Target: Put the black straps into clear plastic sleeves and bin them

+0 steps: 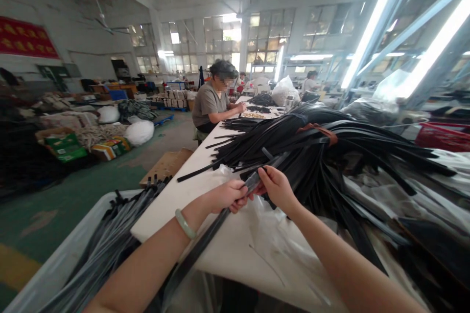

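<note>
A black strap (203, 244), which looks wrapped in clear plastic, slants from the table's near edge up through both hands. My left hand (230, 196), with a pale green bangle (185, 224) on its wrist, is closed around it. Just beyond, my right hand (274, 187) pinches the strap's plastic-covered upper part, thumb on top. Its fingertips are partly hidden. Right behind the hands lies a large bundle of loose black straps (304, 142), bound with a brown band (319, 131). Crumpled clear plastic (271, 227) lies on the white table (165, 210) under my right forearm.
A white bin (55, 274) with many plastic-sleeved straps (113, 239) stands at lower left. Beside it is a cardboard box (167, 164). A co-worker (213, 100) sits along the table's far left side. Sacks and cartons (110, 146) stand on the green floor.
</note>
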`<state>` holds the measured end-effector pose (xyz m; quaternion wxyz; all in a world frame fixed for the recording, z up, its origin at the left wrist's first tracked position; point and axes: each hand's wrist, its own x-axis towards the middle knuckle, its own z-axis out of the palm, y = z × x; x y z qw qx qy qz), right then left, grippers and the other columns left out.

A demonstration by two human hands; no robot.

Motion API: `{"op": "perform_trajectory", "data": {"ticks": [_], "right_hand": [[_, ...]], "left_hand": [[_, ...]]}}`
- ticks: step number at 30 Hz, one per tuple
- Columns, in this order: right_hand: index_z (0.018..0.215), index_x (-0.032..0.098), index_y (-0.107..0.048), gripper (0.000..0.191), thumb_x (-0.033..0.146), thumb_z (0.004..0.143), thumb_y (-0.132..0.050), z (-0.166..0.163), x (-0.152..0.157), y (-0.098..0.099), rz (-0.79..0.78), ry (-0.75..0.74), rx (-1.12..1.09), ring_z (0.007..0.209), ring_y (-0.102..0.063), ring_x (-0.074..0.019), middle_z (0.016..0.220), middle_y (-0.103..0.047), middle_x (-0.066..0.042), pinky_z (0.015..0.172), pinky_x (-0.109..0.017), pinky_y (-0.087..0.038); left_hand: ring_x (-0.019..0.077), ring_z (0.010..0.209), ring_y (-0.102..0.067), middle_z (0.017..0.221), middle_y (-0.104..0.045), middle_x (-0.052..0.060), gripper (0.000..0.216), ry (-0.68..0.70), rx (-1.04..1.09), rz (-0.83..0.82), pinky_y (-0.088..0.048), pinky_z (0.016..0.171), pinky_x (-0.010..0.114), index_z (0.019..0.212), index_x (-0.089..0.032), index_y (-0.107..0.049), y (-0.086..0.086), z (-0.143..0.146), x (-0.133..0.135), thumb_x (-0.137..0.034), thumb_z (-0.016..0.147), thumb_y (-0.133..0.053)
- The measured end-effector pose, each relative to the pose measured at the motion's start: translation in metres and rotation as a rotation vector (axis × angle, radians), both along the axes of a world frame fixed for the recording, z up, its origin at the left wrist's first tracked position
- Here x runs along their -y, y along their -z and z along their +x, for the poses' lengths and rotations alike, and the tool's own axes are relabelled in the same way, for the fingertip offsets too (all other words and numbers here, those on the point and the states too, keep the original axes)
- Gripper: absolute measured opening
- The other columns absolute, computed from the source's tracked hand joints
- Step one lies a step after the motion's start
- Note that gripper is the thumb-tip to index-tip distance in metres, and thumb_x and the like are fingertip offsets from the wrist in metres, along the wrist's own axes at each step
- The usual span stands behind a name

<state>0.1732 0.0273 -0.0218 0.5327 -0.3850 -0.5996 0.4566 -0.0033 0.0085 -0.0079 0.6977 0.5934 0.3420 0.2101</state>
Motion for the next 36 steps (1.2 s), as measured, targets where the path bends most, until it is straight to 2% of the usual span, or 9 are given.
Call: {"op": "perform_trajectory", "data": {"ticks": [6, 8, 11, 16, 20, 26, 29, 33, 36], "right_hand": [[0.067, 0.019, -0.060, 0.042, 0.060, 0.070, -0.071, -0.002, 0.012, -0.001, -0.053, -0.038, -0.057, 0.043, -0.059, -0.0183, 0.052, -0.064, -0.003, 0.045, -0.032, -0.053], [0.068, 0.018, -0.062, 0.042, 0.058, 0.068, -0.074, 0.002, 0.013, -0.003, -0.048, 0.039, -0.074, 0.043, -0.060, -0.0179, 0.053, -0.065, -0.004, 0.045, -0.031, -0.054], [0.070, 0.018, -0.063, 0.040, 0.055, 0.067, -0.077, 0.003, 0.016, -0.002, -0.085, 0.057, -0.111, 0.046, -0.063, -0.0163, 0.056, -0.067, -0.002, 0.046, -0.027, -0.055], [0.104, 0.020, -0.066, 0.045, 0.051, 0.073, -0.075, -0.002, 0.027, 0.006, -0.272, -0.342, 0.001, 0.061, -0.070, -0.0175, 0.086, -0.075, -0.008, 0.056, -0.028, -0.060], [0.107, 0.024, -0.068, 0.040, 0.049, 0.075, -0.073, 0.008, 0.016, 0.017, -0.276, -0.245, 0.085, 0.064, -0.070, -0.0178, 0.087, -0.074, -0.010, 0.060, -0.027, -0.061], [0.095, 0.024, -0.070, 0.028, 0.047, 0.080, -0.068, 0.027, -0.016, 0.028, -0.316, -0.014, 0.110, 0.062, -0.070, -0.0170, 0.080, -0.072, -0.010, 0.055, -0.021, -0.059], [0.093, 0.020, -0.066, 0.035, 0.047, 0.073, -0.074, 0.030, -0.024, 0.028, -0.267, 0.040, 0.134, 0.058, -0.068, -0.0172, 0.073, -0.071, -0.007, 0.055, -0.026, -0.060], [0.091, 0.016, -0.065, 0.033, 0.045, 0.075, -0.070, 0.032, -0.030, 0.023, -0.077, 0.055, 0.308, 0.050, -0.063, -0.0155, 0.068, -0.068, -0.005, 0.045, -0.026, -0.054], [0.091, 0.018, -0.070, 0.021, 0.035, 0.082, -0.063, 0.033, -0.028, 0.016, 0.213, 0.003, 0.526, 0.059, -0.064, -0.0163, 0.081, -0.069, -0.008, 0.054, -0.030, -0.056]], "left_hand": [[0.0096, 0.056, -0.050, 0.071, -0.054, 0.001, 0.044, -0.110, -0.034, 0.033, -0.037, 0.050, 0.021, 0.090, -0.015, -0.054, -0.003, -0.022, 0.030, -0.058, 0.081, -0.060], [0.0134, 0.066, -0.058, 0.080, -0.060, 0.005, 0.043, -0.075, -0.089, 0.070, -0.043, 0.057, 0.024, 0.093, -0.014, -0.057, -0.006, -0.043, 0.053, -0.056, 0.082, -0.061], [0.0091, 0.053, -0.050, 0.066, -0.054, 0.000, 0.037, -0.081, -0.091, 0.010, -0.041, 0.052, 0.022, 0.093, -0.014, -0.059, -0.013, -0.084, 0.101, -0.050, 0.084, -0.061], [0.0036, 0.042, -0.027, 0.054, -0.038, -0.007, 0.028, -0.588, -0.170, -0.043, -0.024, 0.038, 0.014, 0.087, -0.015, -0.057, -0.041, -0.170, 0.191, -0.043, 0.087, -0.060], [0.0029, 0.042, -0.023, 0.056, -0.036, -0.007, 0.027, -0.921, -0.294, -0.020, -0.020, 0.037, 0.012, 0.084, -0.017, -0.055, -0.064, -0.247, 0.224, -0.042, 0.083, -0.064], [0.0111, 0.046, -0.046, 0.060, -0.052, 0.001, 0.035, -0.997, -0.745, 0.135, -0.040, 0.043, 0.022, 0.082, -0.016, -0.060, -0.039, -0.330, 0.169, -0.050, 0.073, -0.065], [0.0294, 0.082, -0.065, 0.087, -0.067, 0.014, 0.039, -1.044, -0.882, 0.330, -0.054, 0.069, 0.039, 0.089, -0.015, -0.062, -0.017, -0.331, 0.104, -0.048, 0.068, -0.067], [0.0319, 0.114, -0.057, 0.125, -0.058, 0.017, 0.048, -0.948, -0.812, 0.658, -0.046, 0.097, 0.046, 0.116, -0.015, -0.055, -0.002, -0.253, 0.025, -0.042, 0.077, -0.060], [0.0252, 0.117, -0.055, 0.124, -0.060, 0.010, 0.028, -0.454, -0.766, 1.039, -0.040, 0.105, 0.041, 0.111, -0.020, -0.059, -0.002, -0.156, -0.003, -0.029, 0.084, -0.056]]}}
